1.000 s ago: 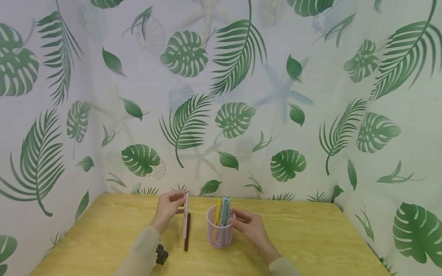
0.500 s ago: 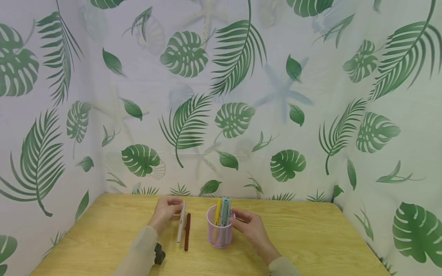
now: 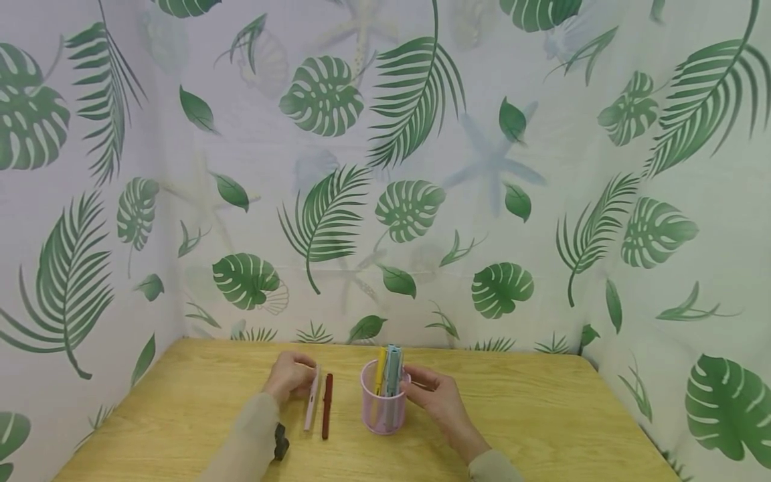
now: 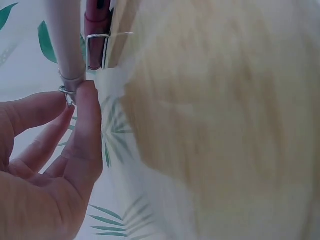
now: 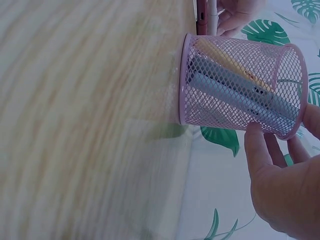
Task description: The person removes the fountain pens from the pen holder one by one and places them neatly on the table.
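My left hand (image 3: 289,376) pinches the far end of a pale pink pen (image 3: 311,405) by its clip, between thumb and fingers. That pen (image 4: 65,42) lies low over the table, slightly slanted, just left of a dark red pen (image 3: 326,406). The red pen (image 4: 96,27) has a metal clip. On the right stands a pink mesh pen holder (image 3: 383,416), with a yellow pen (image 3: 380,370) and grey-blue pens (image 3: 393,371) upright inside. My right hand (image 3: 442,402) holds the pen holder's right side near the rim, thumb and fingers touching the mesh (image 5: 235,80).
The wood-grain table (image 3: 518,402) reaches back to a white curtain (image 3: 421,288) printed with green leaves, which also runs along both sides. A small black device (image 3: 281,442) sits at my left wrist.
My left hand has brought the pale pink pen down and to the left, from over the red pen to beside it. The right hand and pen holder have stayed put.
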`<action>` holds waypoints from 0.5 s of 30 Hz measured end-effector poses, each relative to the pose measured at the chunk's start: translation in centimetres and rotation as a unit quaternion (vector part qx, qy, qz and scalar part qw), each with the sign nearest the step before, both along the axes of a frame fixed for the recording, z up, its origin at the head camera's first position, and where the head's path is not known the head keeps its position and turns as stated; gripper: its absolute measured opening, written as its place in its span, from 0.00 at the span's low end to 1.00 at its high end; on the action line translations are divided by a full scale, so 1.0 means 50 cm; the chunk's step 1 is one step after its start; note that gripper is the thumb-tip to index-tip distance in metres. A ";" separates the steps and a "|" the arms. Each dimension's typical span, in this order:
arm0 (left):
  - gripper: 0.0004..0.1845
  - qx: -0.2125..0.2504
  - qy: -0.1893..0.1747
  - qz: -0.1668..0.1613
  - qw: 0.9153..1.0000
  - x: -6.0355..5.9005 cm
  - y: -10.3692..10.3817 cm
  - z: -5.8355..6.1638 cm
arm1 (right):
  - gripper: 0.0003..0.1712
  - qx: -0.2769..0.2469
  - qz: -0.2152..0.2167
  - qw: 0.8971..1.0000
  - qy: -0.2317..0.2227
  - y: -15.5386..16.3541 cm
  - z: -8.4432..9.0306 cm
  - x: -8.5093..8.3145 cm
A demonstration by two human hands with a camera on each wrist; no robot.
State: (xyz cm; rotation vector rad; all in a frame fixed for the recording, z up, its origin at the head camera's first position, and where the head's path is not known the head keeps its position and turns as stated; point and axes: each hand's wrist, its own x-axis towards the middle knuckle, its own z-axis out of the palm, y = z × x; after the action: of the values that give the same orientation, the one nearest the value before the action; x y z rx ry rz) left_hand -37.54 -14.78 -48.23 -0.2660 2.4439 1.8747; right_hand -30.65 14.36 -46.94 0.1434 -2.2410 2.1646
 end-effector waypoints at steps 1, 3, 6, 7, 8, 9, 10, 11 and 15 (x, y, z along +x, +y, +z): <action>0.12 -0.011 -0.003 -0.001 1.000 -0.001 0.001 -0.001 | 0.26 -0.001 0.000 1.000 -0.001 0.000 0.000 0.000; 0.11 -0.022 -0.010 0.000 1.000 -0.002 0.001 -0.003 | 0.26 -0.001 0.001 1.000 -0.001 0.000 -0.001 0.001; 0.09 -0.030 -0.021 0.004 0.999 -0.003 0.000 -0.005 | 0.26 -0.006 0.002 1.000 -0.001 -0.002 -0.003 0.001; 0.09 -0.034 -0.023 0.004 0.999 -0.003 -0.001 -0.006 | 0.26 -0.006 0.001 1.000 -0.001 -0.003 -0.002 0.002; 0.09 -0.034 -0.026 0.005 0.999 -0.003 -0.001 -0.006 | 0.26 -0.005 0.001 1.000 -0.002 -0.003 -0.003 0.001; 0.09 -0.036 -0.027 0.003 0.999 -0.004 -0.002 -0.006 | 0.26 -0.003 -0.001 1.000 -0.003 -0.003 -0.002 0.001; 0.09 -0.035 -0.030 0.004 0.999 -0.004 -0.002 -0.006 | 0.26 -0.002 -0.004 1.000 -0.004 -0.003 -0.002 0.001; 0.09 -0.037 -0.030 0.001 0.999 -0.005 -0.002 -0.006 | 0.26 -0.001 -0.005 1.000 -0.005 -0.002 -0.002 0.000; 0.08 -0.046 -0.034 -0.004 0.998 -0.006 0.001 -0.003 | 0.26 0.004 -0.009 1.000 -0.007 -0.002 0.002 0.000</action>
State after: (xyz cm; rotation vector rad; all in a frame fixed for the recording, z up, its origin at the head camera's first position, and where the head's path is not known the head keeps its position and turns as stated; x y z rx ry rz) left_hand -37.86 -14.75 -48.41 -0.3184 2.4853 1.7220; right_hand -30.66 14.28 -46.86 0.1083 -2.2493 2.1567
